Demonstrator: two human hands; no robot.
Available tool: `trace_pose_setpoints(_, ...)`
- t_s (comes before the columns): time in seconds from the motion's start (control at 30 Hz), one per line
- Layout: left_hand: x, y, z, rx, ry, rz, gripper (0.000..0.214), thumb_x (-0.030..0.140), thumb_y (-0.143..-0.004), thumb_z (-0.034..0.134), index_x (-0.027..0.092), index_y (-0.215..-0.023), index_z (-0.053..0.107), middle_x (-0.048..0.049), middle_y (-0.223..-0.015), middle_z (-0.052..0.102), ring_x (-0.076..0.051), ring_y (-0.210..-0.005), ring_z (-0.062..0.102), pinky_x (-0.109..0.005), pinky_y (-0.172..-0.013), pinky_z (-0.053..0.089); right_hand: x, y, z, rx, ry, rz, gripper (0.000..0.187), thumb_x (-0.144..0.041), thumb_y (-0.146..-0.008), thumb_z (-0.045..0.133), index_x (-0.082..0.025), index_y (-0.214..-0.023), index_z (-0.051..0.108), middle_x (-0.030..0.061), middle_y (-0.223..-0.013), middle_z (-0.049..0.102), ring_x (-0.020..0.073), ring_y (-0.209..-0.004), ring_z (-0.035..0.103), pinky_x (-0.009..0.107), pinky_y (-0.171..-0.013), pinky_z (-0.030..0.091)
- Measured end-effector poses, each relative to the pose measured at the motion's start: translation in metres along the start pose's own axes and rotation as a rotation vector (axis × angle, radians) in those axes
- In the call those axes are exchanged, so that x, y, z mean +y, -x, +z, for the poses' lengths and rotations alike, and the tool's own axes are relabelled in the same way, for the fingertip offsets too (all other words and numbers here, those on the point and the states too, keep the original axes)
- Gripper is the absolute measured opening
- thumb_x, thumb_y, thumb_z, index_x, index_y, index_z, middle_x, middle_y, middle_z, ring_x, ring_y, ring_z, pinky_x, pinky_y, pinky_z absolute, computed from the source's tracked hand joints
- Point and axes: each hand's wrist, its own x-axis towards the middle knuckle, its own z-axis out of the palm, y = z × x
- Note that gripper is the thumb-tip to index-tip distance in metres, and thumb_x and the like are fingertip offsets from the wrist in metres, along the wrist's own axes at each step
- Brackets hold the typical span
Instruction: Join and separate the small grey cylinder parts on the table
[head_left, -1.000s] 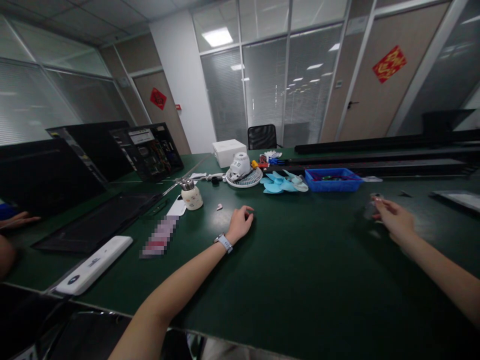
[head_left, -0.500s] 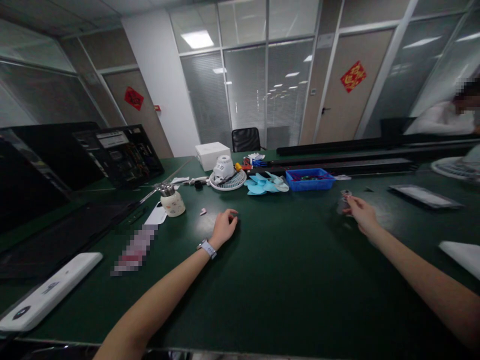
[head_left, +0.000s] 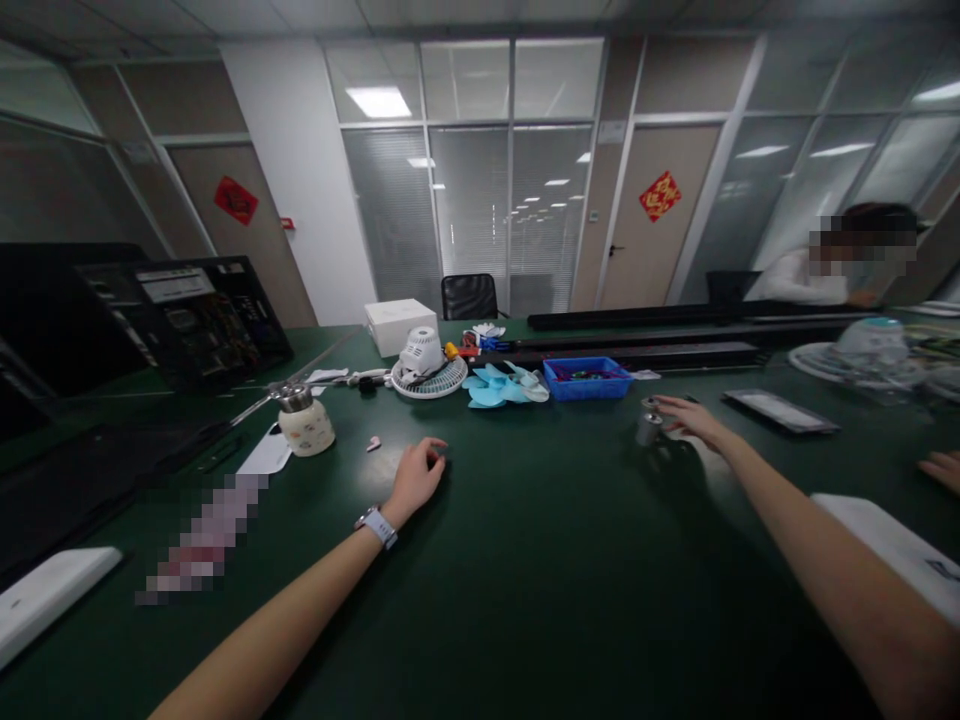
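Observation:
My left hand (head_left: 415, 477) rests on the green table (head_left: 540, 560) with its fingers curled loosely under; nothing shows in it. A watch sits on that wrist. My right hand (head_left: 686, 418) reaches far out to the right and its fingers touch a small grey cylindrical part (head_left: 648, 424) standing on the table. The fingers look curled round its top. A small pink piece (head_left: 373, 443) lies just left of my left hand.
A cream mug (head_left: 306, 427) stands at the left. Behind lie a white fan grille with motor (head_left: 425, 366), light blue fan blades (head_left: 501, 385), a blue tray (head_left: 587, 378) and a white box (head_left: 400, 324). An open computer case (head_left: 187, 320) stands far left. Another person sits at the far right.
The view has swung to the right and down. My right hand has brought the small grey part down onto the table. My left hand has stayed in place.

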Motion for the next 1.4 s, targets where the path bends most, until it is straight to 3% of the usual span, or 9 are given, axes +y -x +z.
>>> trace_pose_setpoints(0.17, -0.002, 0.000, 0.001, 0.004, 0.011, -0.001, 0.025, 0.025, -0.084, 0.052, 0.021, -0.106, 0.063, -0.0028, -0.082, 0.066, -0.022, -0.087, 0.059, -0.034, -0.076, 0.045, 0.009, -0.007, 0.004, -0.168, -0.042, 0.012, 0.054, -0.018, -0.067, 0.072, -0.017, -0.120, 0.064, 0.0061, -0.090, 0.071, 0.0112, -0.058, 0.058, 0.020, -0.051, 0.038)
trace_pose_setpoints(0.33, -0.002, 0.000, 0.001, -0.004, 0.014, 0.002, 0.026, 0.025, -0.084, 0.052, 0.021, -0.107, 0.062, -0.0030, -0.083, 0.066, -0.022, -0.088, 0.059, -0.034, -0.077, 0.044, -0.006, -0.005, 0.011, -0.053, -0.094, 0.001, 0.030, -0.008, -0.065, 0.073, -0.013, -0.095, 0.070, 0.0053, -0.081, 0.071, 0.0127, -0.063, 0.059, 0.023, -0.058, 0.045)
trace_pose_setpoints(0.5, 0.001, 0.000, 0.001, 0.009, 0.024, 0.003, 0.025, 0.025, -0.084, 0.052, 0.020, -0.106, 0.063, -0.0032, -0.082, 0.066, -0.021, -0.085, 0.060, -0.034, -0.077, 0.045, -0.061, -0.021, 0.013, 0.088, -0.041, -0.221, 0.031, -0.016, -0.064, 0.079, -0.012, -0.094, 0.071, 0.0076, -0.088, 0.072, 0.0155, -0.078, 0.063, 0.025, -0.071, 0.048)
trace_pose_setpoints(0.57, 0.002, 0.000, 0.001, 0.023, 0.046, 0.003, 0.025, 0.028, -0.086, 0.051, 0.020, -0.107, 0.062, -0.0036, -0.082, 0.065, -0.021, -0.084, 0.060, -0.034, -0.077, 0.046, -0.085, -0.012, 0.032, 0.102, -0.073, -0.342, 0.039, -0.025, -0.065, 0.080, -0.013, -0.101, 0.071, 0.0081, -0.095, 0.072, 0.0172, -0.084, 0.064, 0.027, -0.075, 0.050)
trace_pose_setpoints(0.67, 0.004, 0.001, 0.000, 0.063, 0.089, 0.025, 0.027, 0.035, -0.088, 0.050, 0.021, -0.108, 0.063, -0.0043, -0.085, 0.065, -0.022, -0.087, 0.059, -0.036, -0.079, 0.047, -0.104, 0.030, 0.090, -0.014, -0.156, -0.421, 0.049, -0.036, -0.065, 0.081, -0.012, -0.107, 0.069, 0.0112, -0.098, 0.071, 0.0213, -0.085, 0.066, 0.032, -0.072, 0.054)
trace_pose_setpoints(0.83, 0.022, 0.008, -0.002, 0.149, 0.096, 0.155, 0.033, 0.043, -0.090, 0.052, 0.024, -0.116, 0.063, -0.0055, -0.100, 0.065, -0.023, -0.101, 0.054, -0.038, -0.092, 0.043, -0.079, 0.121, 0.202, -0.430, -0.211, -0.563, 0.050, -0.041, -0.066, 0.081, -0.019, -0.110, 0.070, 0.0081, -0.097, 0.072, 0.0188, -0.073, 0.064, 0.034, -0.066, 0.054)
trace_pose_setpoints(0.93, 0.038, 0.012, 0.003, 0.173, 0.101, 0.200, 0.038, 0.043, -0.090, 0.054, 0.028, -0.124, 0.061, -0.0060, -0.113, 0.061, -0.023, -0.110, 0.049, -0.038, -0.098, 0.040, -0.060, 0.149, 0.240, -0.533, -0.208, -0.587, 0.049, -0.041, -0.066, 0.080, -0.020, -0.108, 0.070, 0.0055, -0.090, 0.071, 0.0153, -0.064, 0.060, 0.029, -0.057, 0.049)
trace_pose_setpoints(1.2, 0.062, 0.003, 0.031, 0.133, 0.236, 0.136, 0.024, 0.042, -0.086, 0.062, 0.032, -0.102, 0.075, -0.0058, -0.111, 0.060, -0.023, -0.109, 0.047, -0.040, -0.099, 0.040, -0.050, 0.151, 0.256, -0.547, -0.186, -0.661, 0.032, -0.032, -0.069, 0.075, -0.018, -0.097, 0.068, 0.0005, -0.076, 0.065, 0.0117, -0.058, 0.052, 0.023, -0.052, 0.040)
trace_pose_setpoints(1.4, 0.059, -0.005, 0.025, 0.180, 0.279, 0.110, 0.024, 0.042, -0.087, 0.060, 0.029, -0.098, 0.077, -0.0053, -0.100, 0.067, -0.022, -0.105, 0.050, -0.038, -0.096, 0.042, -0.050, 0.154, 0.256, -0.537, -0.147, -0.642, 0.046, -0.037, -0.070, 0.076, -0.020, -0.111, 0.066, 0.0020, -0.084, 0.068, 0.0106, -0.056, 0.051, 0.023, -0.051, 0.039)
